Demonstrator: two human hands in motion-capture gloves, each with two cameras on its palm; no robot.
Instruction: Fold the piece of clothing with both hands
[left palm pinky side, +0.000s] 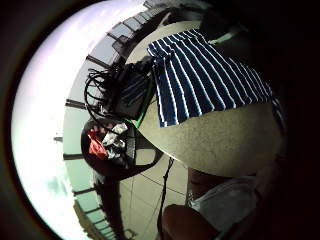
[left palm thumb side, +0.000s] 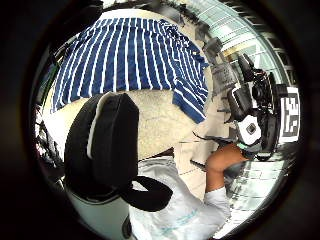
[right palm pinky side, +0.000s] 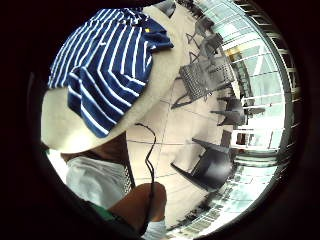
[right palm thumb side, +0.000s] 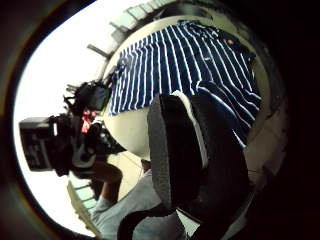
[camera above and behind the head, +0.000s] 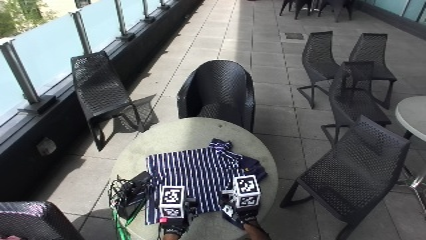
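A navy shirt with white stripes (camera above and behind the head: 200, 175) lies spread flat on the round pale table (camera above and behind the head: 180, 135), its collar toward the far right. The outside view puts both gloved hands at the table's near edge: my left hand (camera above and behind the head: 174, 229) by the shirt's near left hem and my right hand (camera above and behind the head: 244, 217) by its near right corner. Each palm looks out at the shirt (left palm pinky side: 205, 75) (left palm thumb side: 130, 55) (right palm pinky side: 105, 55) (right palm thumb side: 185, 60) from a short distance, and no cloth is caught in either hand. Both hands hold nothing.
A black box with coiled cables (camera above and behind the head: 133, 192) sits at the table's left edge, beside the shirt. Black woven chairs stand behind the table (camera above and behind the head: 219, 92), to its left (camera above and behind the head: 100, 90) and close on its right (camera above and behind the head: 353, 170). A glass railing runs along the left.
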